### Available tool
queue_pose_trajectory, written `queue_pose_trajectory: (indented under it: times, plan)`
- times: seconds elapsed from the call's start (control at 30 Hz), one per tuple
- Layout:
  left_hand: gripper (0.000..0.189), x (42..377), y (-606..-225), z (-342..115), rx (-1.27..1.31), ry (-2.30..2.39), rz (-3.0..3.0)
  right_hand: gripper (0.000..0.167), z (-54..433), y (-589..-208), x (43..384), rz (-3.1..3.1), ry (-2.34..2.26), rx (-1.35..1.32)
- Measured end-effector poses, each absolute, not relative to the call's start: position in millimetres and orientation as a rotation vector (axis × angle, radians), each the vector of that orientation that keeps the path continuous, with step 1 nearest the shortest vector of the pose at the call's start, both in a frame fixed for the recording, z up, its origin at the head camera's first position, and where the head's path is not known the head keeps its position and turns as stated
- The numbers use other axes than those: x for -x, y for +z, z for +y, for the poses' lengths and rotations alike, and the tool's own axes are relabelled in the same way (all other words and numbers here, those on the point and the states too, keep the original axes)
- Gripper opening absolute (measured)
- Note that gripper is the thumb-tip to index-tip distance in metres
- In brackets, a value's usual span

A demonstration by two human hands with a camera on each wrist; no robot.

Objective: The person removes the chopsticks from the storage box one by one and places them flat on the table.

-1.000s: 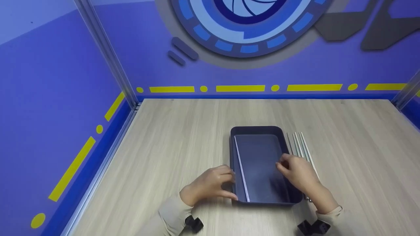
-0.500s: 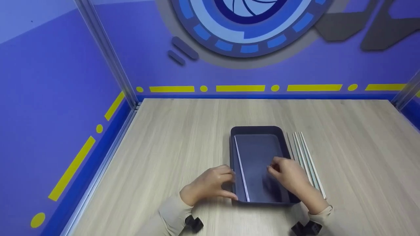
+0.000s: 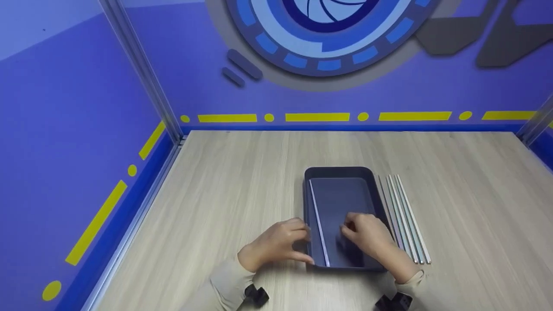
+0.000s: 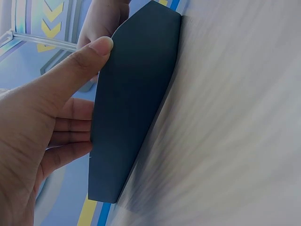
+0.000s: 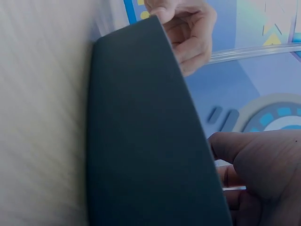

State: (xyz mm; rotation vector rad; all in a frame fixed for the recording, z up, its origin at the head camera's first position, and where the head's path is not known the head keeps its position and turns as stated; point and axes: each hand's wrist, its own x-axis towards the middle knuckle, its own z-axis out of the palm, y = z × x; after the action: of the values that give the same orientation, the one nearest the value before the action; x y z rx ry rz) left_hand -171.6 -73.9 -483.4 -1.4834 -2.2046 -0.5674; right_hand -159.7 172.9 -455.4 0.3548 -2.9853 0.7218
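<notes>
A dark rectangular tray (image 3: pixel 341 196) lies on the table, with one thin pale stick (image 3: pixel 318 220) lengthwise along its left side. My left hand (image 3: pixel 276 242) holds the tray at its near left corner. In the left wrist view the thumb (image 4: pixel 101 46) lies on the rim and the fingers reach behind the wall. Over the near part of the tray's inside is my right hand (image 3: pixel 371 235), its fingers loosely curled. No object shows in it, though the fingertips are partly hidden. Several thin sticks (image 3: pixel 410 220) lie side by side just right of the tray.
The wooden table (image 3: pixel 229 181) extends to both sides of the tray and behind it. A blue printed wall (image 3: pixel 194 95) closes off the back, and another panel (image 3: pixel 65 129) stands at the left, joined by a metal corner post (image 3: pixel 142 73).
My right hand has moved left and slightly nearer, from the tray's right edge to over its inside, uncovering more of the sticks on the table. The left hand and tray stay put.
</notes>
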Motion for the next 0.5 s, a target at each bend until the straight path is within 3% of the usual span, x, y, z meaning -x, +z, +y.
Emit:
queue_pose_trajectory:
  times: [0.5]
  plan:
    - [0.045,171.6,-482.5,-73.7,1.486,-0.568,-2.207,0.017,153.4,-466.5,158.2,-2.991,0.713,-0.426]
